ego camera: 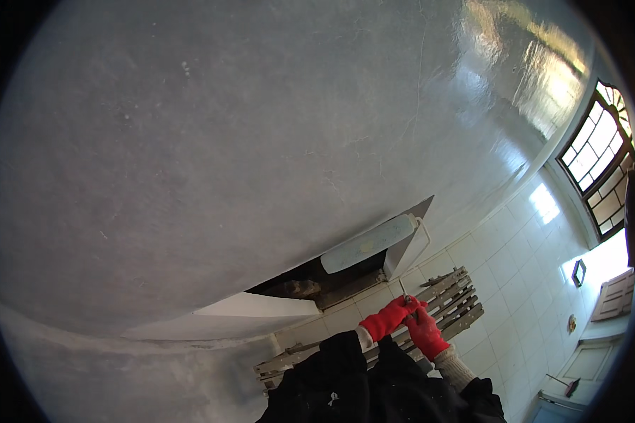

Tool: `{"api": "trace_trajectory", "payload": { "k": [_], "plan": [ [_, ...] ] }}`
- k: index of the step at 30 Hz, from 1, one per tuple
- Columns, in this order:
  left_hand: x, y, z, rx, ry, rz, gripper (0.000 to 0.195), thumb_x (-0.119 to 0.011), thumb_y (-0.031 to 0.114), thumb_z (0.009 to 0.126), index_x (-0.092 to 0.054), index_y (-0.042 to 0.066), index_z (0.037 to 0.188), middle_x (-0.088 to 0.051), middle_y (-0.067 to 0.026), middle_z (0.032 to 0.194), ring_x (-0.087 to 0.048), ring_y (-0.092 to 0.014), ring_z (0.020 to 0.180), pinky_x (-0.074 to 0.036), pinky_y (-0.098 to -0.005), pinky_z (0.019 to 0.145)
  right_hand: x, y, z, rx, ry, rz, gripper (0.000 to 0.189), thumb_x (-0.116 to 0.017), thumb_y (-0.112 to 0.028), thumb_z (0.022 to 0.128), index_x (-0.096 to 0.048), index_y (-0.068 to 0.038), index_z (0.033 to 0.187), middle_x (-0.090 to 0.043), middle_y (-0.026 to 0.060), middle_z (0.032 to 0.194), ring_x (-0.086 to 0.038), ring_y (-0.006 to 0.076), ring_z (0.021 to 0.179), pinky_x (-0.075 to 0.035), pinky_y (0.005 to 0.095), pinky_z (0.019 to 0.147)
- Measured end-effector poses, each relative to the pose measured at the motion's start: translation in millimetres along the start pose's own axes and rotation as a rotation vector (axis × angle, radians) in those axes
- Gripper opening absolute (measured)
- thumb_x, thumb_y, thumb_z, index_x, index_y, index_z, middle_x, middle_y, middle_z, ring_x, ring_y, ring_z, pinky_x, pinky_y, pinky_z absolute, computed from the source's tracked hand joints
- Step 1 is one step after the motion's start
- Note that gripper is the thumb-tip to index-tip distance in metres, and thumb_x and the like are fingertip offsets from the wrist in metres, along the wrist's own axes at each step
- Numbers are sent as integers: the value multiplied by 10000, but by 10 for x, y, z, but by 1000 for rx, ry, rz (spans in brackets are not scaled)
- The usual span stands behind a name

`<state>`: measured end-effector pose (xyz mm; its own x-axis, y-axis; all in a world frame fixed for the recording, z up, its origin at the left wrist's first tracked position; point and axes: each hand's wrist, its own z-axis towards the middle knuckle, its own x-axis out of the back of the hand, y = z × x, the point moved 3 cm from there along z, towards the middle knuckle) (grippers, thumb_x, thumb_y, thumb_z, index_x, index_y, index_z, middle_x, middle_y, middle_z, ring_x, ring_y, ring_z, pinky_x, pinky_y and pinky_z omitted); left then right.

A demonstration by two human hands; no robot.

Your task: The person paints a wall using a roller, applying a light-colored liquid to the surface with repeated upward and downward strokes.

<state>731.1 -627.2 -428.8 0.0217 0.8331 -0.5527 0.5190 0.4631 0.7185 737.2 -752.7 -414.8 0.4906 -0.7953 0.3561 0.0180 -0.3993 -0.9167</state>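
My left hand [387, 319], in a red work glove with a pale cuff, is closed around the handle of a paint roller [368, 247]. My right hand [427, 334], gloved the same way, grips just beside and below it, and the two gloves touch. The gloves hide most of the handle. From them a thin bent wire frame [428, 238] runs up to a long, pale blue-grey roller sleeve with a yellowish patch. The sleeve lies across the view of a dark recess [344, 285] at the edge of a grey plastered surface [233, 148]; whether it touches the surface I cannot tell.
Fine cracks mark the grey surface. Below my arms stands a slatted wooden bench or platform [457, 306], partly hidden by my black sleeves. Pale tiles [513, 280] stretch to the right, towards a barred window [595, 145], a panelled door [595, 362] and a broom [571, 387].
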Motion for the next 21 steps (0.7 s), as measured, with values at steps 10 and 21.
{"api": "trace_trajectory", "payload": {
  "k": [10, 21],
  "plan": [
    [185, -105, 165, -6, 67, -3, 215, -468, 258, 946, -540, 92, 1062, -565, -37, 1195, -545, -102, 880, -462, -263, 711, 41, -14, 197, -95, -137, -17, 424, -523, -203, 840, -445, -63, 1232, -623, 179, 798, -619, 286, 686, -454, 386, 621],
    [163, -149, 172, 11, 80, -24, 166, -481, 243, 940, -521, 92, 997, -561, -52, 1207, -558, -107, 877, -461, -261, 662, -22, 165, 165, -82, -72, 6, 423, -561, -174, 806, -486, -71, 1209, -565, 128, 673, -532, 209, 582, -420, 349, 562]
  ]
}}
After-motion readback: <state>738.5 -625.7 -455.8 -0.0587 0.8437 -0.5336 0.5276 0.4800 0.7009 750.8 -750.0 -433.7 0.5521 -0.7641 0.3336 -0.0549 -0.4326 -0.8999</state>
